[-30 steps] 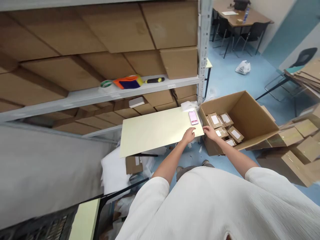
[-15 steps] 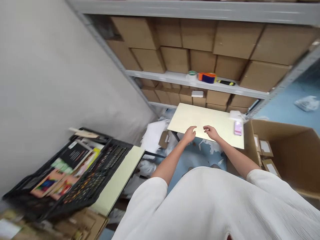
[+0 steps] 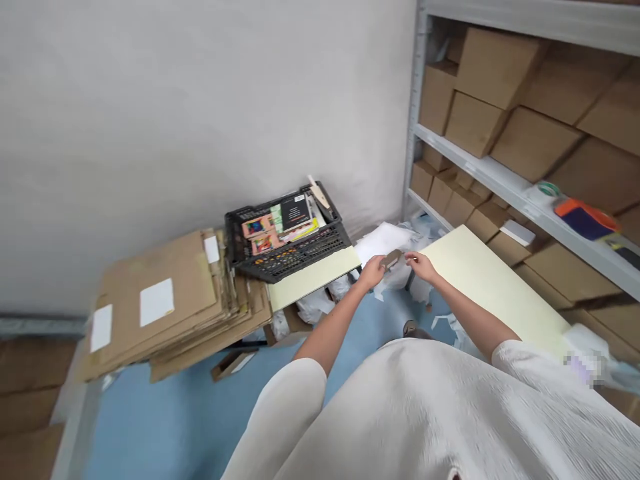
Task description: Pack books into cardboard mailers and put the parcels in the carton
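Observation:
My left hand (image 3: 373, 272) is held out in front of my body, fingers loosely curved, with nothing visible in it. Opposite it, my right hand (image 3: 421, 265) hovers by the near left corner of the pale yellow tabletop (image 3: 480, 280), its fingers apart and bent. Between the hands shows a small brown cardboard box (image 3: 391, 259); it appears to lie lower down among white paper (image 3: 384, 240), not in my grip. Left of my left hand, a black plastic crate (image 3: 295, 257) holding books and packets stands on another pale yellow surface (image 3: 315, 277).
Flattened cardboard (image 3: 185, 267) is stacked left of the crate. Shelving with brown boxes (image 3: 475, 123) rises at the right, carrying tape (image 3: 549, 189) and an orange and blue item (image 3: 585, 219). Scraps and a small open carton (image 3: 235, 363) lie on the blue floor (image 3: 200, 427).
My view has swung left, bringing the crate and cardboard stack into view and moving the shelves rightward. Both hands remain raised ahead of me, now nearer the paper pile than the tabletop's middle.

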`<state>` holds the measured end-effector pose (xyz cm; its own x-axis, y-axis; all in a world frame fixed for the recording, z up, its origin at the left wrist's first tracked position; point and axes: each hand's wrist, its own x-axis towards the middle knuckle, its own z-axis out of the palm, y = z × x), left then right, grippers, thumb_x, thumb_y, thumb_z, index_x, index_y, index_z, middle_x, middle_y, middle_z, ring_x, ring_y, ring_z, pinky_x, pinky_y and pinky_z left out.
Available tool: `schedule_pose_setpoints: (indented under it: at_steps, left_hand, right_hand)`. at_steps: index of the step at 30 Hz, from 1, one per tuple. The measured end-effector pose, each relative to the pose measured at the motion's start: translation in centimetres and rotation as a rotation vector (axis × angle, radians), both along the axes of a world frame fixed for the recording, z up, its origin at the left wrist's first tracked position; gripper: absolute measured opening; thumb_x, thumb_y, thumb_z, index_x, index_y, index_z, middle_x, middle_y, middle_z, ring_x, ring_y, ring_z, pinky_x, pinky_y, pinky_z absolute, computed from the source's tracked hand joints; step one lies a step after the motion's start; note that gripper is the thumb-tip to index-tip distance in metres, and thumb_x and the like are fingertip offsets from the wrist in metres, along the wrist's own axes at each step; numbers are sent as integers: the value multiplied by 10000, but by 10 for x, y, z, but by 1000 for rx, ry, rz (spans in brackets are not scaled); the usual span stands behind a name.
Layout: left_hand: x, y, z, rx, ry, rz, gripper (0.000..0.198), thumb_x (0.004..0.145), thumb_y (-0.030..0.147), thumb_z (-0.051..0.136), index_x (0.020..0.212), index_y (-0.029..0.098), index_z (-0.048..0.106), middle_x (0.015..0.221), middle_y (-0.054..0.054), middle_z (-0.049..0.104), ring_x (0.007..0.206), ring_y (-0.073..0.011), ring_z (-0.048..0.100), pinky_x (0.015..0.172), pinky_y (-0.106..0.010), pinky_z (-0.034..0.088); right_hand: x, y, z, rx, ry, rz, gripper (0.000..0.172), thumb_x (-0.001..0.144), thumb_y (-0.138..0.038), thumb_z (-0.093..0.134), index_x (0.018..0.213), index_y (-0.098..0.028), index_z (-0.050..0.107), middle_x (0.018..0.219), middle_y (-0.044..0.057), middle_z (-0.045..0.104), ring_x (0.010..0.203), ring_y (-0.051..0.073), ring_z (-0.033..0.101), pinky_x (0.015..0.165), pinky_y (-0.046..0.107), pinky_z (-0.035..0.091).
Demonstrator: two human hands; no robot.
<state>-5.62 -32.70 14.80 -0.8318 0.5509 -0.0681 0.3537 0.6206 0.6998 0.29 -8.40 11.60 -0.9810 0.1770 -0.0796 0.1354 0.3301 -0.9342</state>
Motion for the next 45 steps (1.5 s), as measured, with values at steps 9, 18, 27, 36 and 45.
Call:
schedule_pose_setpoints:
  at_steps: [9,18,27,36,45]
  left_hand:
    - [-30,-79,17,14,39,386,497,980,102,516,1445,173,678,1520,-121,682,1455,-242,604,1292,-422,440]
    - [-32,-161,19,-16,65,608,506,966,110,531,1440,198,685,1510,-105,692,1446,-249,608,1280,-433,451]
    - [-97,-257,28,-73,156,720,435,995,129,539,1387,223,701,1487,-118,703,1447,-290,604,1288,-461,394]
    - [-172,-361,34,-157,185,677,470,986,118,519,1411,255,668,1542,-137,654,1506,-329,533,1359,-595,192]
    - [-257,-414,23,-502,249,437,486,954,71,505,1389,180,694,1495,-196,650,1502,-344,513,1364,-672,87]
  right_hand:
    - [-129,-76,22,-13,29,403,312,914,-231,597,1166,-213,781,1203,85,806,937,203,776,989,399,612]
    - [-180,-181,27,41,104,633,317,902,-190,594,1142,-232,798,1237,70,806,1090,217,746,1073,409,579]
    - [-245,-293,37,144,194,669,309,925,-159,610,1153,-222,809,1262,92,780,1112,235,733,1082,427,571]
    - [-307,-395,57,287,300,712,364,957,-146,561,1233,-217,787,1250,98,762,1152,243,693,1066,381,550]
    - [-354,-466,62,885,228,783,437,997,-164,529,1372,-227,745,1460,131,711,1388,333,544,1135,471,403]
